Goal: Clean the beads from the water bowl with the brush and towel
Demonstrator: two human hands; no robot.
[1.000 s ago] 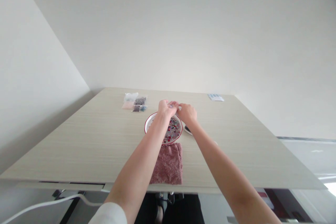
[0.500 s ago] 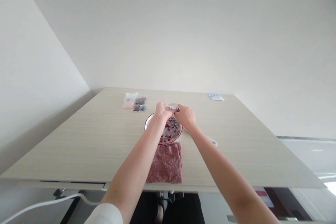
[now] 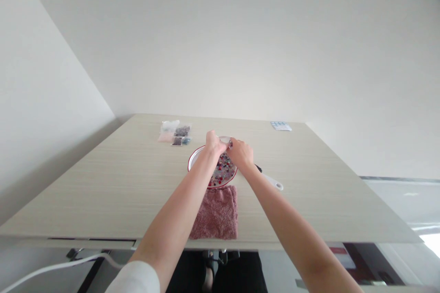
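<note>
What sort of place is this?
Probably a craft workspace, perhaps at home: a red-rimmed plate of colourful beads, small bags of beads, and a pink towel on a pale table.

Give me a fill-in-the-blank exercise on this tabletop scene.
1. The left hand and right hand meet above the ____, which holds many coloured beads.
2. That plate has a ____ rim.
3. Small plastic bags lie toward the ____ edge of the table.
4. A ____ terry towel lies nearest the person.

Missing words: plate; red; far; pink.
</note>
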